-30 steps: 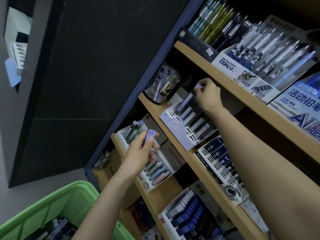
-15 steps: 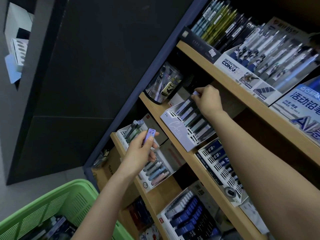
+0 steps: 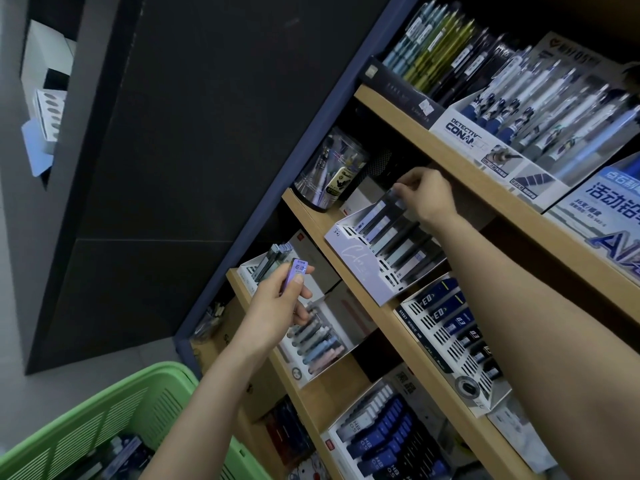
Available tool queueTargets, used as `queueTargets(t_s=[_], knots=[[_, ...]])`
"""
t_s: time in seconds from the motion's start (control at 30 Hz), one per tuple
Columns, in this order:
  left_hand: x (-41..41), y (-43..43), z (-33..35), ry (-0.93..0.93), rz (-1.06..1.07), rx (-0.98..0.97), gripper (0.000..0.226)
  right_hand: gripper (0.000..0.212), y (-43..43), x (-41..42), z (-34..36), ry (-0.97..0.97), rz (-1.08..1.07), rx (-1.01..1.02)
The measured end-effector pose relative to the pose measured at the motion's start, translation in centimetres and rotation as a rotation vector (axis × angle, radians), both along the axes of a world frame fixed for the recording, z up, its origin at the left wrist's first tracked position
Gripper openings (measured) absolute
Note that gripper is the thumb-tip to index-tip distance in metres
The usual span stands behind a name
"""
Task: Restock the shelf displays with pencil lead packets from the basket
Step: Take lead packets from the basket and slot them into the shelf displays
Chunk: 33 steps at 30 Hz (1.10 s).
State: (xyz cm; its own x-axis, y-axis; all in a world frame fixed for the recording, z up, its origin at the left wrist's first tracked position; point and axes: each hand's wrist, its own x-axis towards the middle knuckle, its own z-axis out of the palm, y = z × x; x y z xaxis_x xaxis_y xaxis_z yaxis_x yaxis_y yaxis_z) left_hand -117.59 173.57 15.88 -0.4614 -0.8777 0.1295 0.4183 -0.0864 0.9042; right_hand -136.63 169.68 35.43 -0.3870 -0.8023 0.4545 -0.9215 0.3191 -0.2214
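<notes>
Shelf (image 3: 320, 218): wood, crowded.
Yr L hand (image 3: 277, 306): clamped on packet (image 3: 297, 270).
Yr R hand (image 3: 429, 199): pinches 2nd packet (image 3: 393, 195) in display (image 3: 360, 261).
Handling: prob. light, stiff, slick; hold long edges.

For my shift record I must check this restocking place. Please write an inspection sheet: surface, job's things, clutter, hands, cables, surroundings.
Surface: wooden shelf boards, crowded with display boxes.
Job's things: purple lead packet; back-row packet in the lilac display tray; green basket at lower left, stock inside.
Clutter: clear pen tub beside the tray; Conan pen box one board higher.
Hands: left hand holds the purple lead packet; right hand pinches the back-row packet's top.
Cables: nothing seen.
Surroundings: dark wall panel left of the shelves; grey floor.
</notes>
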Motion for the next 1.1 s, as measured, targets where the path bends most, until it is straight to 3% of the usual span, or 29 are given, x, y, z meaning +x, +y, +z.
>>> queueTargets(t_s=[0.13, 0.53, 0.63, 0.8, 0.9, 1.1], knots=[[-0.5, 0.0, -0.2, -0.006, -0.013, 0.009, 0.025, 0.008, -0.3, 0.0, -0.1, 0.166, -0.027, 0.098], [-1.0, 0.9, 0.3, -0.024, -0.044, -0.039, 0.013, 0.04, 1.4, 2.5, -3.3, 0.347, -0.012, -0.058], [-1.0, 1.3, 0.3, -0.043, -0.052, -0.06, 0.012, 0.028, 4.5, 5.4, -5.5, 0.201, 0.153, -0.049], [-1.4, 2.4, 0.7, -0.069, -0.092, -0.095, 0.017, 0.028, 10.9, 7.2, -8.8, -0.088, 0.28, 0.265], [-1.7, 3.5, 0.8, -0.095, -0.196, -0.036, 0.015, 0.011, 13.3, 6.4, -9.2, -0.276, 0.284, 0.222], [-2.6, 6.1, 0.7, -0.029, -0.285, 0.003, 0.009, 0.004, 17.7, 4.7, -9.3, -0.623, 0.198, 0.093]])
